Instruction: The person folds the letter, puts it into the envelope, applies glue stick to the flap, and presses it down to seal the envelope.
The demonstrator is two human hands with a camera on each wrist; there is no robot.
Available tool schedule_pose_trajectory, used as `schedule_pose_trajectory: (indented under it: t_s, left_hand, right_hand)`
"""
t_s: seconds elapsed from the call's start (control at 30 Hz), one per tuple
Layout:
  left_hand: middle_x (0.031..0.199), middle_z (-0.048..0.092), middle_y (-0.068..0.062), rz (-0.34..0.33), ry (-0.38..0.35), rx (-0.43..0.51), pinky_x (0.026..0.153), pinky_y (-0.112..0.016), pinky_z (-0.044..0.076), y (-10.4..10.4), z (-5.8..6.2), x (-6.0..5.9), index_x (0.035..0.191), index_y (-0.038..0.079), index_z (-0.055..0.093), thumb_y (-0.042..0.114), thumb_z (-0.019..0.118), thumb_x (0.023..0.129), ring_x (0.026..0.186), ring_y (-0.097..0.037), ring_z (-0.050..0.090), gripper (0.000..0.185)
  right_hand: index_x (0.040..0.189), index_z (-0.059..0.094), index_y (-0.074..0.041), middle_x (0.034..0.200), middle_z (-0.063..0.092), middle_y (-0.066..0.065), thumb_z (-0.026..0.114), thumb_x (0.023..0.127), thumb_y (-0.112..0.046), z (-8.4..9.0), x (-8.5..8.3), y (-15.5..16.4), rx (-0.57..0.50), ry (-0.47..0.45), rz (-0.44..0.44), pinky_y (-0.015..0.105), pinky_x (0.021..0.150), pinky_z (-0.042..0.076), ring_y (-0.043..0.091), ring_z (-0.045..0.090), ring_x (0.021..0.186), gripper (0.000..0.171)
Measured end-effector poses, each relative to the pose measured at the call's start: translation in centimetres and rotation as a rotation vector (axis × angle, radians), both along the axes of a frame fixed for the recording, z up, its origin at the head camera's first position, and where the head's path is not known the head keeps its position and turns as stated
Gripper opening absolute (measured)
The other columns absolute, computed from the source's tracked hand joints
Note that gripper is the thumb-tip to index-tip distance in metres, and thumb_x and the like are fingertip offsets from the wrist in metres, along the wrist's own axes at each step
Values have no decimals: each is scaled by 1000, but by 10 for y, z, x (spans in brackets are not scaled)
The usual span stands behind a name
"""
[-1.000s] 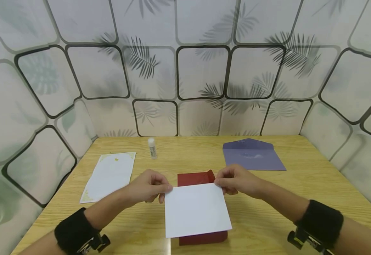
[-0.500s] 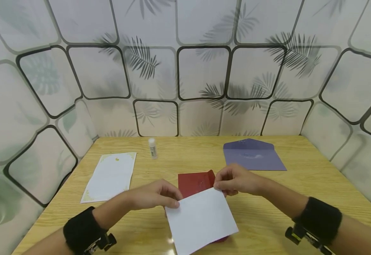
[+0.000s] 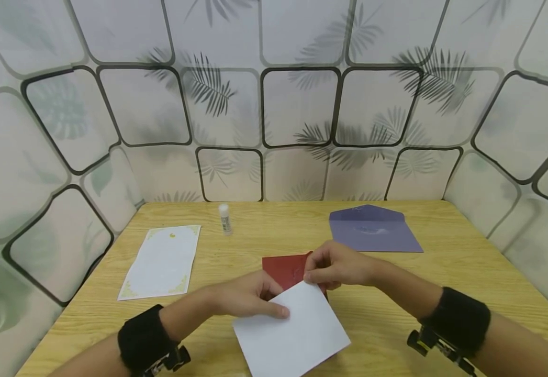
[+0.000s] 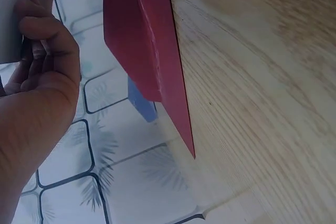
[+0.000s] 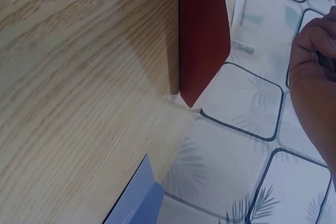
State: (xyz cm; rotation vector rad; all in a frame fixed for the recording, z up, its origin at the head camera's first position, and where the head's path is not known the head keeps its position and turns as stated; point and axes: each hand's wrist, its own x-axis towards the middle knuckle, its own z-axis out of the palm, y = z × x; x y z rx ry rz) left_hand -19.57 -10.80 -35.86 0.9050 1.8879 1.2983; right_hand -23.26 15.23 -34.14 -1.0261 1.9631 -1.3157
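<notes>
A blank white sheet of paper [image 3: 299, 337] is held tilted above a red envelope [image 3: 278, 267] on the table. My left hand [image 3: 252, 298] pinches its upper left edge, thumb on top and the other fingers underneath. At its top corner, my right hand [image 3: 337, 264] pinches it between thumb and fingers. The paper hides most of the envelope in the head view. From the left wrist, the envelope [image 4: 139, 30] lies on the wood with its flap raised, apart from my left hand [image 4: 50, 61]. The right wrist view shows the envelope's raised flap [image 5: 202, 30] below my right hand [image 5: 315, 56].
A gold-bordered white sheet [image 3: 160, 262] lies on the left of the wooden table [image 3: 382, 324]. A glue stick [image 3: 225, 219] stands at the back. A purple envelope [image 3: 372, 235] with its flap unfolded lies back right. Patterned fabric [image 3: 297, 104] walls the table in.
My left hand has moved right and toward me along the paper's edge. The sheet has turned from nearly level to slanted, and my right hand has shifted slightly left.
</notes>
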Motion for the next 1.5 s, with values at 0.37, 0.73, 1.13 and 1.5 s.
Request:
schedule_pose_trajectory:
  t_s: [0.37,0.73,1.13,1.5]
  left_hand:
    - [73,73,-12,73,39,-13,55,-21,55,0,-2,3,87,-8,73,6,72,90,60,-7,67,15]
    - [85,75,-21,441,5,74,65,-36,61,-4,-2,-4,103,-13,71,10,69,93,71,-19,73,25]
    - [97,74,-13,818,-156,215,72,-34,60,7,-4,-15,112,-11,68,15,64,98,81,-17,72,30]
    - [94,74,-8,699,-192,198,73,-31,60,12,-3,-16,118,-9,64,20,58,102,79,-14,71,34]
  right_hand:
    - [94,73,1,62,52,0,62,98,-12,0,1,-4,21,-6,-127,22,49,34,8,41,53,18]
    - [100,70,7,83,70,4,36,109,-39,-2,-4,7,-81,-159,-294,25,57,48,12,58,65,58]
    - [86,67,1,71,65,5,59,101,-26,-15,3,-4,-195,-225,-464,27,58,54,14,61,60,31]
    - [89,61,11,74,62,5,59,101,-16,-12,8,-2,-154,-114,-523,26,53,51,13,53,57,30]
